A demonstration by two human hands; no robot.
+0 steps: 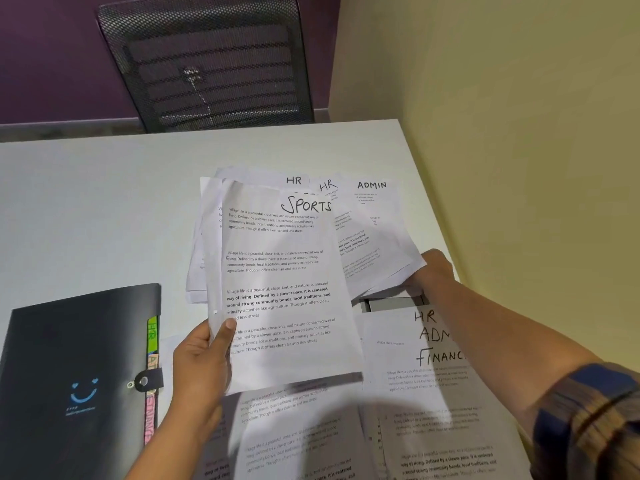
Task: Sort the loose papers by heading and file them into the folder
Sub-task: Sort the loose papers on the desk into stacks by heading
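Observation:
My left hand (202, 367) pinches the lower left edge of a sheet headed SPORTS (287, 289), lifted above the table. Behind it my right hand (433, 271) grips the lower right corner of a fanned stack of papers (374, 233) whose headings read HR, HR and ADMIN. More sheets lie on the table below, one (433, 375) showing HR, ADM and FINANC headings at the right. A black folder (76, 375) with a blue smiley and coloured side tabs lies shut at the lower left.
The white table (104, 209) runs to a cream wall (519, 133) on the right. A black mesh chair (207, 64) stands behind the far edge against a purple wall.

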